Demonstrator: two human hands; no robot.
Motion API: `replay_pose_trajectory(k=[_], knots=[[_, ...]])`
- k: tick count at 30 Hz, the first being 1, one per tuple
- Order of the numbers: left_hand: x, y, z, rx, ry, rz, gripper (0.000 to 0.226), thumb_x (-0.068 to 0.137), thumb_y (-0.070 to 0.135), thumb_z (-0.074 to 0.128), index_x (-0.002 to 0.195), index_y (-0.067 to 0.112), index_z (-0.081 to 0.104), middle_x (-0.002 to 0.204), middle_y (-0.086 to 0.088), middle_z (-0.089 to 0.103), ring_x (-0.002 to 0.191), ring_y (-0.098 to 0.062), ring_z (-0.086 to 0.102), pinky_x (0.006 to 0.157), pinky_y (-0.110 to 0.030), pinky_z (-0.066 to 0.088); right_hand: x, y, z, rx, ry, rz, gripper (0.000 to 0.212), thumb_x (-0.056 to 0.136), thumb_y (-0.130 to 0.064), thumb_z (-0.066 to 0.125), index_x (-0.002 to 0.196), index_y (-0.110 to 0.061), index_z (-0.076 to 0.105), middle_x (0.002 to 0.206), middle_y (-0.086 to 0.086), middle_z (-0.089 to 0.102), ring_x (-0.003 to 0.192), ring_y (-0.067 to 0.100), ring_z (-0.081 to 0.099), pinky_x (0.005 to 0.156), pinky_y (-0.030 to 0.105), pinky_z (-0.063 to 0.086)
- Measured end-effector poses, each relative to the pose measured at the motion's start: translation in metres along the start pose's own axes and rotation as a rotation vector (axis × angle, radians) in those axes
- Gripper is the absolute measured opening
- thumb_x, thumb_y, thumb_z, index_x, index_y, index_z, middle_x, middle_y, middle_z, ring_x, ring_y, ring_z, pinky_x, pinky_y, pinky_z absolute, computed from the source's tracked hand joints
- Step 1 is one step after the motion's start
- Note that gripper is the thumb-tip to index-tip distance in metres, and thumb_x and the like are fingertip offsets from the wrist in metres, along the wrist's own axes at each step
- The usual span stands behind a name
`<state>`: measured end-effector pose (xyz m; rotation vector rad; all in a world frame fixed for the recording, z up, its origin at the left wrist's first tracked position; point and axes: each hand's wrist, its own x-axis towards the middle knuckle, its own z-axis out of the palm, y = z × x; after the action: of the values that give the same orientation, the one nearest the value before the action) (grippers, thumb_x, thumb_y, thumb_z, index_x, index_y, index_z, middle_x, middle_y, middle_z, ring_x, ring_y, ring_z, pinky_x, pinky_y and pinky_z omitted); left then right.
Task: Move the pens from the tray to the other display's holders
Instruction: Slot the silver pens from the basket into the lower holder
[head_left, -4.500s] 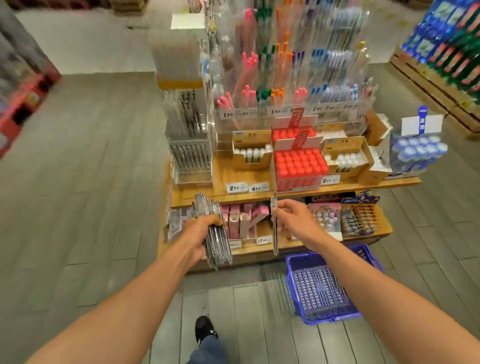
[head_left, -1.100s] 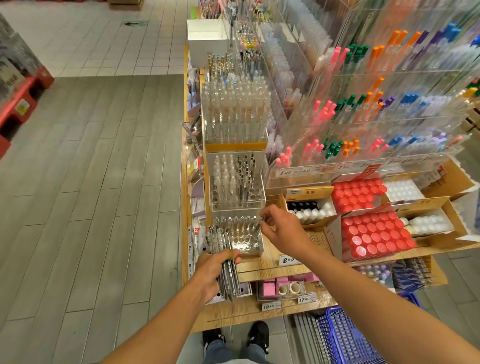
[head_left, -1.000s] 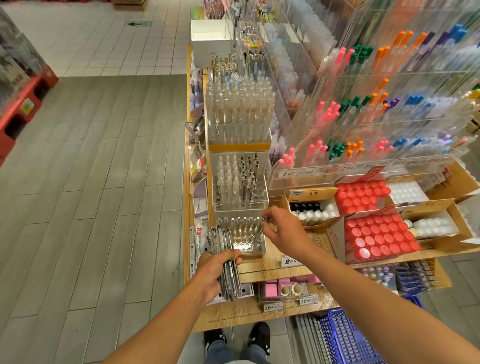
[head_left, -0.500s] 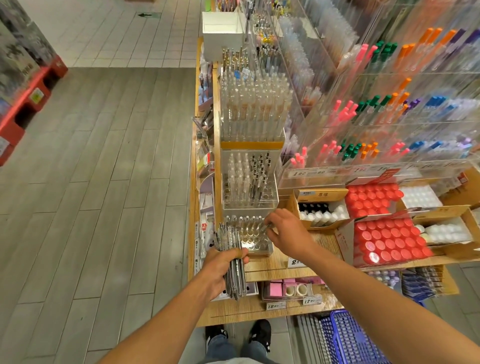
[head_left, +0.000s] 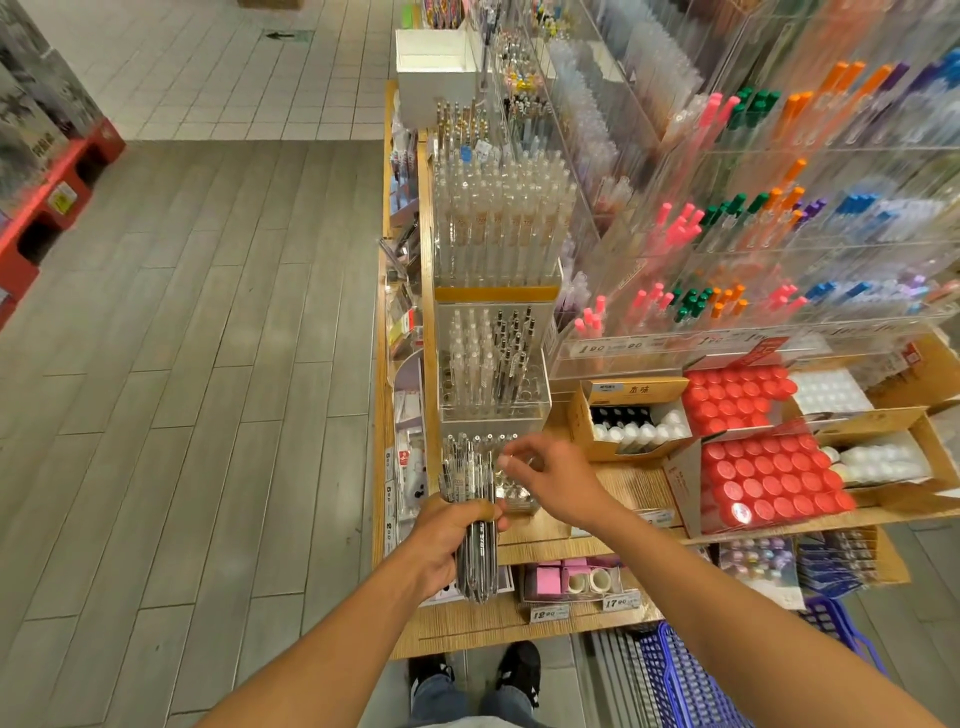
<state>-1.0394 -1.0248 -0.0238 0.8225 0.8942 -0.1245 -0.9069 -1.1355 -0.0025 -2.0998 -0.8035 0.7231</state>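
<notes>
My left hand (head_left: 447, 535) grips a thick bundle of clear and black pens (head_left: 474, 514), held upright in front of the wooden shelf. Just behind it stands the clear tiered pen holder (head_left: 493, 400); its lowest tier (head_left: 517, 499) has a few pens and open holes. My right hand (head_left: 558, 480) hovers over that lowest tier. Its fingers are loosely curled, the fingertips sit beside the bundle's tops, and nothing shows plainly between them. The middle tier holds clear and black pens, and the top tier (head_left: 498, 228) is packed with clear ones.
Boxes of red-capped bottles (head_left: 769, 478) and white bottles (head_left: 639, 423) sit on the wooden shelf (head_left: 623, 493) to the right. Acrylic racks of coloured pens (head_left: 753, 234) rise behind. A blue basket (head_left: 691, 686) is on the floor by my shoes (head_left: 519, 670). Grey plank aisle (head_left: 208, 364) lies to the left.
My right hand has drawn back from the lowest holder tier and shifted left toward the top of the bundle. My left hand has lifted the bundle a little closer to the holder.
</notes>
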Motion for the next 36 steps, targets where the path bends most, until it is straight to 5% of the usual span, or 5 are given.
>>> replay_pose_trajectory(k=[10, 15, 20, 32, 36], knots=[[-0.001, 0.001, 0.0, -0.003, -0.006, -0.01, 0.046, 0.08, -0.003, 0.075, 0.12, -0.012, 0.053, 0.083, -0.022, 0.072, 0.065, -0.027, 0.07, 0.054, -0.032, 0.058, -0.001, -0.012, -0.018, 0.499, -0.13, 0.237, 0.007, 0.094, -0.015, 0.06, 0.094, -0.008, 0.058, 0.077, 0.002, 0.06, 0.065, 0.01, 0.057, 0.061, 0.021, 0.051], [-0.001, -0.003, -0.012, -0.041, 0.0, -0.063, 0.062, 0.075, -0.001, 0.08, 0.127, -0.005, 0.046, 0.085, -0.02, 0.071, 0.065, -0.024, 0.068, 0.053, -0.032, 0.059, 0.007, -0.004, -0.037, 0.257, 0.054, 0.017, 0.006, 0.094, -0.013, 0.059, 0.099, -0.017, 0.059, 0.09, 0.008, 0.063, 0.077, 0.017, 0.062, 0.069, 0.027, 0.055], [-0.001, -0.001, -0.015, -0.067, 0.002, -0.085, 0.073, 0.066, 0.0, 0.081, 0.128, -0.002, 0.043, 0.089, -0.022, 0.07, 0.069, -0.027, 0.068, 0.058, -0.037, 0.059, 0.011, 0.009, -0.03, -0.091, 0.104, -0.154, 0.013, 0.094, -0.02, 0.059, 0.1, -0.03, 0.053, 0.088, -0.015, 0.06, 0.079, -0.001, 0.06, 0.069, 0.015, 0.05], [0.002, -0.003, -0.022, -0.057, -0.006, -0.098, 0.061, 0.079, -0.005, 0.074, 0.13, -0.002, 0.041, 0.099, -0.024, 0.073, 0.077, -0.029, 0.071, 0.073, -0.044, 0.058, 0.017, 0.02, -0.012, -0.426, 0.133, -0.3, 0.012, 0.096, -0.022, 0.055, 0.106, -0.017, 0.055, 0.091, -0.016, 0.047, 0.079, 0.002, 0.046, 0.07, 0.018, 0.037], [0.0, -0.003, -0.021, -0.065, -0.007, -0.104, 0.062, 0.079, -0.006, 0.074, 0.131, -0.003, 0.04, 0.101, -0.025, 0.073, 0.076, -0.028, 0.072, 0.066, -0.04, 0.061, 0.018, 0.018, -0.009, -0.479, 0.084, -0.29, 0.013, 0.096, -0.021, 0.055, 0.107, -0.015, 0.056, 0.097, -0.005, 0.059, 0.082, 0.009, 0.053, 0.075, 0.028, 0.049]])
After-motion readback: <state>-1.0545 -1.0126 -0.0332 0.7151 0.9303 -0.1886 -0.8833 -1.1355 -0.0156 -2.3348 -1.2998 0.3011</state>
